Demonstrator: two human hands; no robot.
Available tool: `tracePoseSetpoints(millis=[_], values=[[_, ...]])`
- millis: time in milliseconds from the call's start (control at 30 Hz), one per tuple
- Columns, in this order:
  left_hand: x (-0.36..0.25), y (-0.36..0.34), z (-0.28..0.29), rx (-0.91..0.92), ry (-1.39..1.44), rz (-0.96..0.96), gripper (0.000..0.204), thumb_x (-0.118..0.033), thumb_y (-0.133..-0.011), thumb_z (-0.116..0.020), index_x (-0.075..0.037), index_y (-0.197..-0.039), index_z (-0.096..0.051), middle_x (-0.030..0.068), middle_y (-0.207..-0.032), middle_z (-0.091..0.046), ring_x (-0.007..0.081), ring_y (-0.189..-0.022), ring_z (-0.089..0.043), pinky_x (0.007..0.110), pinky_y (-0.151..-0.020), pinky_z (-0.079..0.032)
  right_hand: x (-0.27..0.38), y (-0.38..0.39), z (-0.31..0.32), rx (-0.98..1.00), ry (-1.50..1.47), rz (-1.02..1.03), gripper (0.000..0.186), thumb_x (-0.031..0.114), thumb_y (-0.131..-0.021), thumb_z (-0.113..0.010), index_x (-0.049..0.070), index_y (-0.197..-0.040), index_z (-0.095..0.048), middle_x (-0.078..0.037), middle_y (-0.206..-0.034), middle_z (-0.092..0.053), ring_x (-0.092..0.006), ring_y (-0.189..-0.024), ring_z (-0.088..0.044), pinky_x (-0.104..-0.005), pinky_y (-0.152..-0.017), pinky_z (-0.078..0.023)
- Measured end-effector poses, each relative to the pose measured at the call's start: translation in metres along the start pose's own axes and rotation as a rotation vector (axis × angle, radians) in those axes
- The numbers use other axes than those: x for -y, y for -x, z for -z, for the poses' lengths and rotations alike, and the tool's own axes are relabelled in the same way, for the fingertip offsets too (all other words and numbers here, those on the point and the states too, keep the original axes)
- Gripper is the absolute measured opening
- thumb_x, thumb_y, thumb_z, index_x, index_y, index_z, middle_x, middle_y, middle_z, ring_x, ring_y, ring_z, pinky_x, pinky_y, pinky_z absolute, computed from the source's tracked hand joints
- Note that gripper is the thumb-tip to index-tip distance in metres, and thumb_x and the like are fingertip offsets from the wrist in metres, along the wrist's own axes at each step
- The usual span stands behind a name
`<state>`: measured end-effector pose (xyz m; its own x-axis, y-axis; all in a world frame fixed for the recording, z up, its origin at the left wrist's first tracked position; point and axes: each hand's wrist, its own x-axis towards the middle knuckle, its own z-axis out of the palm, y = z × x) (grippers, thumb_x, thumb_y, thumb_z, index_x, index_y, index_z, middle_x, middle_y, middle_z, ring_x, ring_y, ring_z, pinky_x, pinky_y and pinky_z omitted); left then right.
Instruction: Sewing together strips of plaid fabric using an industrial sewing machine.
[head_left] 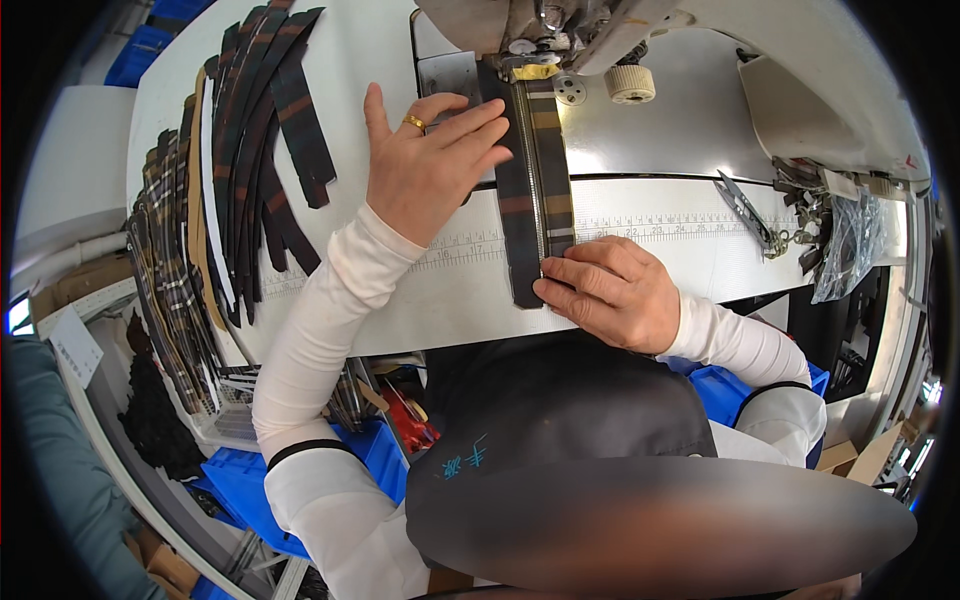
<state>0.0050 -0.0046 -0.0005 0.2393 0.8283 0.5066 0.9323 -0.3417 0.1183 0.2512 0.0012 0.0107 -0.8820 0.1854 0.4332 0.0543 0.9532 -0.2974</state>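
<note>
Zipper strip seemingly awaiting most stitching
Right hand pinching its end near the bench's front edge; left hand splaying fingers.

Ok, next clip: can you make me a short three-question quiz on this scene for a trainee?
1. Multiple choice: where do the fingers of the right hand meet the zippered strip?
A) near its upper end in the picture
B) halfway along it
C) near its lower end in the picture

2. True or false: the metal snips lie to the right of the zippered strip.

3. Short answer: which hand wears the gold-coloured ring?

Key: 1. C; 2. True; 3. The left hand.
</note>
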Motion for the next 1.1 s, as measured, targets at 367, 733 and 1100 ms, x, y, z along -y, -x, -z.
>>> tracePoseSetpoints(millis=[367,733,1100], values=[[0.001,0.001,-0.002,-0.035,-0.067,-0.045,0.029,-0.032,-0.075,-0.070,-0.014,-0.097,-0.069,-0.0107,-0.106,-0.064,0.0094,-0.094,-0.056,0.066,-0.098,-0.022,-0.014,-0.012,0.005,0.018,0.030,0.012,0.040,0.005,-0.061,-0.065,0.003,-0.101,-0.067,-0.009,-0.106,-0.061,-0.0225,-0.090,-0.058,-0.0323,-0.073,-0.051],[-0.001,0.000,0.000,0.066,0.000,0.026,0.035,-0.032,-0.077,-0.068,-0.015,-0.108,-0.067,-0.0094,-0.118,-0.062,0.0120,-0.102,-0.056,0.059,-0.103,-0.014,-0.034,-0.024,0.003,-0.017,0.100,0.024,0.036,0.006,-0.065,-0.066,0.003,-0.101,-0.067,-0.008,-0.106,-0.062,-0.0232,-0.092,-0.058,-0.0321,-0.074,-0.051],[-0.002,0.002,-0.002,0.087,-0.064,0.037,0.038,-0.031,-0.080,-0.066,-0.016,-0.115,-0.063,-0.0104,-0.122,-0.058,0.0118,-0.106,-0.054,0.061,-0.103,-0.016,-0.055,-0.036,0.002,-0.018,0.101,0.025,0.038,0.006,-0.065,-0.068,0.005,-0.103,-0.066,-0.007,-0.109,-0.061,-0.0247,-0.093,-0.059,-0.0327,-0.075,-0.051]])
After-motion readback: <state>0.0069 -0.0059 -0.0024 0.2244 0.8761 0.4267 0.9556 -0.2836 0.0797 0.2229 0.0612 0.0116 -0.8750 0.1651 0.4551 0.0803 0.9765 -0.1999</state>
